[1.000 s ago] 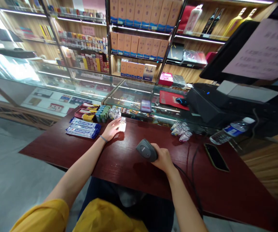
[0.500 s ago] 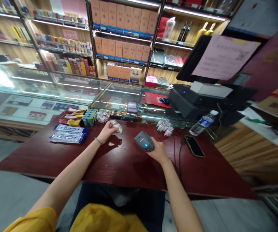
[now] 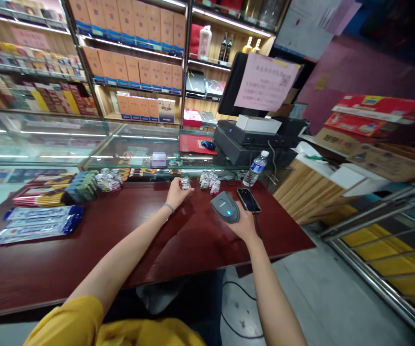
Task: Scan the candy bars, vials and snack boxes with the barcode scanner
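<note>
My left hand (image 3: 177, 193) is closed around a small clear bottle (image 3: 185, 183), held just above the dark red counter (image 3: 128, 240). A cluster of similar small bottles (image 3: 209, 180) stands just to its right. My right hand (image 3: 241, 223) grips a grey barcode scanner (image 3: 225, 207) whose blue light is on, next to a black phone (image 3: 248, 199) lying flat. Another group of small bottles (image 3: 108, 181) stands further left.
Blue snack packs (image 3: 38, 223), green boxes (image 3: 81, 186) and red-yellow packs (image 3: 40, 190) lie at the counter's left. A water bottle (image 3: 255, 169), register monitor (image 3: 245, 84) and printer (image 3: 243, 139) stand behind. A glass display case (image 3: 131, 146) and stocked shelves (image 3: 131, 62) fill the back.
My view has swung right. My left hand carried the small bottle rightward across the counter toward the right-hand bottle cluster. My right hand with the scanner stayed near the phone.
</note>
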### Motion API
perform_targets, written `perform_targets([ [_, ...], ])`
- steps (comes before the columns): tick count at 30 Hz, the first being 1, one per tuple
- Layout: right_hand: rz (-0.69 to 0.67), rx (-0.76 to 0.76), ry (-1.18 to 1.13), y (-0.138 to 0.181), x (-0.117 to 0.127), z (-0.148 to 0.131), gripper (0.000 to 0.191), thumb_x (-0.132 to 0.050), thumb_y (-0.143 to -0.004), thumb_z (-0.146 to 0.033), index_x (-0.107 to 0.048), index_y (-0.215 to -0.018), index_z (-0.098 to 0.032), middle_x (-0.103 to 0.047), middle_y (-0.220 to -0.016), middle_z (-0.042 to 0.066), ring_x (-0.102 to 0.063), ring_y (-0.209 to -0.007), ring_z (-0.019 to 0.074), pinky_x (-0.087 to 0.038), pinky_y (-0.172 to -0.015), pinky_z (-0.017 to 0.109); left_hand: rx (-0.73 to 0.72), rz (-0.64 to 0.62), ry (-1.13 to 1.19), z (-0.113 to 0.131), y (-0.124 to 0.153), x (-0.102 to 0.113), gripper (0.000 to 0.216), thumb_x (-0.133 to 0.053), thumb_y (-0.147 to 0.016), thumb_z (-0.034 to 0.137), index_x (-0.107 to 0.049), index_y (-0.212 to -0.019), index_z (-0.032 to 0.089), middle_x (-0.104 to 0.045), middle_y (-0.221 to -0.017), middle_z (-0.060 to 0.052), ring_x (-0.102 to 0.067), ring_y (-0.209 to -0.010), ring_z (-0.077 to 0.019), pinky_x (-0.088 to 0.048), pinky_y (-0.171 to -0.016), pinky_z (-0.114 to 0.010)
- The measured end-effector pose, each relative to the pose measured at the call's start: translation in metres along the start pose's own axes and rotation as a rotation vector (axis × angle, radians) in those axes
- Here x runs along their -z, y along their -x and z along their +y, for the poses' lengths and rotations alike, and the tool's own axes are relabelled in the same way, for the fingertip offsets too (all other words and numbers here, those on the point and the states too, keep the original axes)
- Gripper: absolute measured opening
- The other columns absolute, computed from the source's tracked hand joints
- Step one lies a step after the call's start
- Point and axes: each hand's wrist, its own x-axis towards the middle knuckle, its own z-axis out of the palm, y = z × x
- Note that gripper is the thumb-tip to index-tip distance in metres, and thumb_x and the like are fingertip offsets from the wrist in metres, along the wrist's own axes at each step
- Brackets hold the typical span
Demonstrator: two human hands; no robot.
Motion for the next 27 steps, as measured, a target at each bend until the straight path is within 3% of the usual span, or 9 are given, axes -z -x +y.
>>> perform_targets([
  [5, 0.037, -0.054, 0.062, 0.020, 0.020, 0.034, 0.045, -0.070, -0.075, -0.040, -0.062, -0.115, -0.022, -0.075, -0.077, 0.005, -0.072, -0.069, 0.0256, -0.052, -0.060, 0.029, -0.029, -0.063, -0.026, -0.008, 0.001, -0.060, 0.041, -0.084, -0.065, 0.027, -0.054, -0.092, 0.017, -0.057, -0.087, -0.001, -0.057, -0.079, -0.0167, -0.046, -0.074, -0.030],
  [11, 0.012, -0.117, 0.083, 0.032, 0.033, 0.048, 0.045, -0.068, -0.075, -0.039, -0.061, -0.115, -0.021, -0.073, -0.071, 0.003, -0.072, -0.062, 0.0257, -0.050, -0.056, 0.028, -0.075, -0.042, -0.102, -0.019, -0.006, -0.104, 0.043, -0.085, -0.062, 0.025, -0.056, -0.093, 0.017, -0.056, -0.092, -0.004, -0.056, -0.091, -0.0207, -0.046, -0.084, -0.034],
  [17, 0.036, -0.103, 0.098, 0.036, 0.040, 0.052, 0.038, -0.067, -0.074, -0.041, -0.061, -0.106, -0.021, -0.074, -0.070, 0.005, -0.073, -0.062, 0.0273, -0.050, -0.055, 0.029, -0.108, -0.028, -0.076, -0.030, -0.011, -0.124, 0.047, -0.082, -0.062, 0.020, -0.053, -0.099, 0.017, -0.053, -0.093, -0.003, -0.055, -0.088, -0.0189, -0.045, -0.084, -0.033],
  [27, 0.022, -0.100, 0.102, 0.037, 0.038, 0.053, 0.039, -0.066, -0.076, -0.041, -0.062, -0.109, -0.021, -0.074, -0.071, 0.005, -0.073, -0.063, 0.0280, -0.051, -0.055, 0.030, -0.110, -0.001, -0.089, -0.037, -0.011, -0.128, 0.052, -0.084, -0.061, 0.023, -0.048, -0.099, 0.019, -0.050, -0.091, -0.001, -0.054, -0.087, -0.0182, -0.045, -0.084, -0.034],
])
